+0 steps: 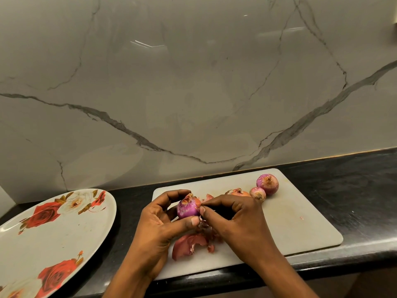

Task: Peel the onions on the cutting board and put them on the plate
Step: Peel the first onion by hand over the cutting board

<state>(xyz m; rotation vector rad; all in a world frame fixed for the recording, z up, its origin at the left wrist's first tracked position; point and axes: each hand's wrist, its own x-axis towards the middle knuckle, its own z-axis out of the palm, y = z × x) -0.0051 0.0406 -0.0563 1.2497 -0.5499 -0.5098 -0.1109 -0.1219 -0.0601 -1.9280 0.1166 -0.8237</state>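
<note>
Right thumb and forefinger pinch a flake of dry skin at the side of the onion; I note the other fingers of the right hand curled loosely behind them. Left hand cups the onion from the left, thumb pressed on its near lower face and fingers curled over the far side, holding it just above the cutting board. Much of the bulb shows glossy purple, with papery brown left around one end. My judgement: light, firm and round. The bared surface is likely slippery, so I would grip across the two ends. The outer skin looks brittle and apt to tear in small flakes, best lifted at a loose edge. Peelings lie on the board beneath the hands. Three unpeeled onions sit in a close row at the board's far side. The plate, left of the board on the counter, shows no onion on the part I can see.
</note>
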